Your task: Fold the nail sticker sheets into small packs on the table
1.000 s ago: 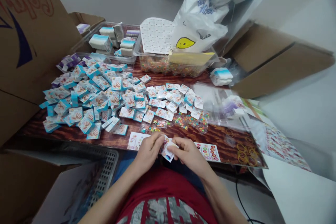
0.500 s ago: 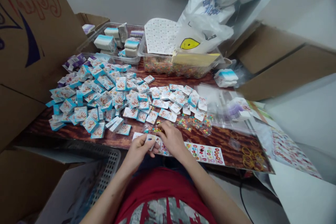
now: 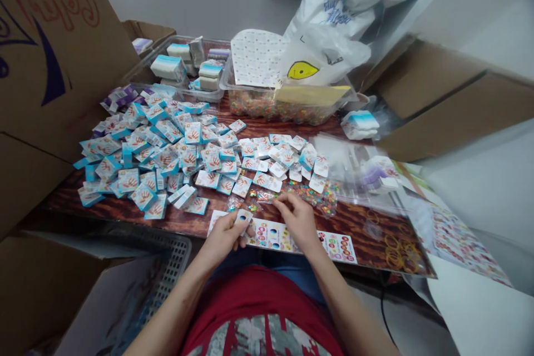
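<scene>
Cardboard flaps [image 3: 54,50] are rising along the left side, their brown corrugated board printed with red script and dark blue curves, while a grey plastic mesh basket [image 3: 177,256] is sitting low at the lower left, partly cut off by cardboard. Across the wood-grain table top [image 3: 104,207], a loose heap of small white-and-turquoise cards [image 3: 167,158] is spreading, each printed with a red hand shape. Behind it, a clear plastic tub [image 3: 142,69] is holding stacked white-and-blue packs. At lower centre, the left hand [image 3: 223,236] is pinching a small white card [image 3: 242,218], with thumb and fingers clamped on it and part of the card hidden. A printed sticker sheet [image 3: 271,235] is lying flat just below the right hand [image 3: 298,219], whose fingers are curled close together near a small clear bag of colourful pieces [image 3: 265,196]; whether they are gripping anything, I cannot tell. Farther back, a clear tub of tiny multicoloured pieces [image 3: 267,105] is sitting under a crumpled white plastic bag [image 3: 325,50]. At the right, yellow rubber bands [image 3: 394,250] are lying on the table, blurred toward the frame edge.
</scene>
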`<state>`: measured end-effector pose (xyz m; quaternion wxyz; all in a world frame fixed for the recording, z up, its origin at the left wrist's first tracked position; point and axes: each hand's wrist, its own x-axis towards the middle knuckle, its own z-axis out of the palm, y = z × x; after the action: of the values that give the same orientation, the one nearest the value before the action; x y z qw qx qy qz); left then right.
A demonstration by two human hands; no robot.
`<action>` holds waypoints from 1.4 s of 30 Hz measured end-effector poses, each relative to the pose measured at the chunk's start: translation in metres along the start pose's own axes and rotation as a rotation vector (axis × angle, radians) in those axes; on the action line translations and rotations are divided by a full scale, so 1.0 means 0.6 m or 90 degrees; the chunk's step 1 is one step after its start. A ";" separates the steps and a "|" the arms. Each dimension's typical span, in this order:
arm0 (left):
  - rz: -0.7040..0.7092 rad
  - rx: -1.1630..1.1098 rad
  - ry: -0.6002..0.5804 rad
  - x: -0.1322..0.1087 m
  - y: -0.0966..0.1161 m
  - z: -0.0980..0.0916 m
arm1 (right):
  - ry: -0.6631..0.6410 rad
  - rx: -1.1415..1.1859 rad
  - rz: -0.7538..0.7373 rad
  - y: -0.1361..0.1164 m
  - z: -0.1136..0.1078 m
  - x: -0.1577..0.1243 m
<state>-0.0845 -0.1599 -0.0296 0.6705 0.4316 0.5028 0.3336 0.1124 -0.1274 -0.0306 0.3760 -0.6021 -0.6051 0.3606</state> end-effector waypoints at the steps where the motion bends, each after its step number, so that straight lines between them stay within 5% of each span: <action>1: -0.002 0.002 -0.013 0.003 0.002 0.005 | 0.006 0.072 0.040 -0.005 -0.005 -0.004; 5: 0.022 0.008 -0.063 0.019 0.011 0.038 | -0.079 0.301 0.122 -0.040 -0.002 -0.027; 8: 0.038 -0.017 -0.083 0.025 0.021 0.058 | -0.030 0.249 0.053 -0.056 0.012 -0.041; 12: -0.006 -0.078 -0.136 0.023 0.033 0.059 | 0.082 0.155 -0.027 -0.043 0.015 -0.049; 19: -0.055 -0.152 -0.181 0.029 0.024 0.061 | 0.013 0.387 0.143 -0.009 0.014 -0.056; 25: -0.021 -0.176 -0.180 0.034 0.028 0.076 | 0.017 0.459 0.140 -0.004 0.010 -0.051; 32: 0.020 0.093 -0.239 0.034 0.037 0.076 | -0.096 0.269 0.104 -0.019 -0.037 -0.043; 36: 0.016 0.157 -0.220 0.052 0.047 0.076 | -0.071 0.179 0.086 -0.007 -0.062 -0.034; 39: 0.172 0.322 -0.123 0.083 0.065 0.061 | -0.025 0.241 0.125 0.008 -0.075 -0.033; 42: 0.367 0.688 0.017 0.125 0.082 0.045 | -0.038 0.342 0.174 0.010 -0.076 -0.035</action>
<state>-0.0389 -0.0804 -0.0102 0.2332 0.8251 0.4723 0.2044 0.1557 -0.1488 -0.0153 0.4516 -0.5461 -0.4120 0.5728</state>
